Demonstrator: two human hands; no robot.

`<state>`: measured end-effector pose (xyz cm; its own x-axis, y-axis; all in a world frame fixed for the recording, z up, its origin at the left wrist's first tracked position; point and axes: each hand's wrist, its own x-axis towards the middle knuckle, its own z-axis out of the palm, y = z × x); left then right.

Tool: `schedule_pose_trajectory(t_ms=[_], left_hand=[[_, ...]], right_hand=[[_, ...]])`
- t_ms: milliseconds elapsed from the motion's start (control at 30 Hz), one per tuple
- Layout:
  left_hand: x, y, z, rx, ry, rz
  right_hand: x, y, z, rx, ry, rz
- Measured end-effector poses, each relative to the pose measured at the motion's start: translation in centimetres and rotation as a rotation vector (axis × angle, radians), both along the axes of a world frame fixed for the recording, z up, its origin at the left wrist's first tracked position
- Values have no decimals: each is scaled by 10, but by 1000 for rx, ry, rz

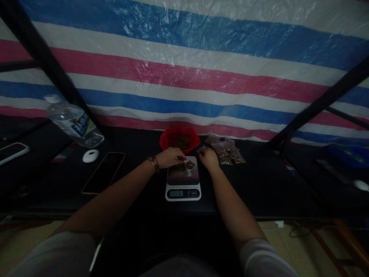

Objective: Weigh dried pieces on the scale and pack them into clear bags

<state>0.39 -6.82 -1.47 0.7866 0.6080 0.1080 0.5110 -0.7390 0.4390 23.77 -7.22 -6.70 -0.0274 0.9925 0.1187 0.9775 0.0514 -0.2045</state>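
A white kitchen scale [183, 195] with a small lit display lies in front of me. On its shiny plate stands a small white cup [188, 169] filled with brown dried bits, and more dark bits seem to lie beside it. My left hand [170, 157], with a bracelet at the wrist, reaches over the plate's left side, fingers pinched close to the cup. What they hold is too small to make out. Just right of the scale, my right hand [210, 159] has its fingers curled together near a clear plastic bag edge; their contents are unclear.
Behind the scale sits a red basin [165, 141] of brown bits. Several filled clear bags [227, 151] lie to the right. On the left are a phone [103, 173], a white oval object [90, 155] and a tilted plastic bottle [73, 121]. Striped sheeting hangs behind the black table.
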Motion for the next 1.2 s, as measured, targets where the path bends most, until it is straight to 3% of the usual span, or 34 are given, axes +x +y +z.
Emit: schedule_pose_trajectory(t_ms=[467, 800, 1067, 1200], left_hand=[[-8, -4, -9, 3, -7, 8], [-16, -12, -12, 55, -203, 1], [-23, -19, -28, 200, -430, 227], [-27, -21, -29, 231, -458, 296]], right_hand=[[0, 1, -3, 15, 4, -11], [0, 1, -1, 16, -54, 17], [-11, -7, 0, -26, -132, -34], [-12, -8, 1, 52, -128, -13]])
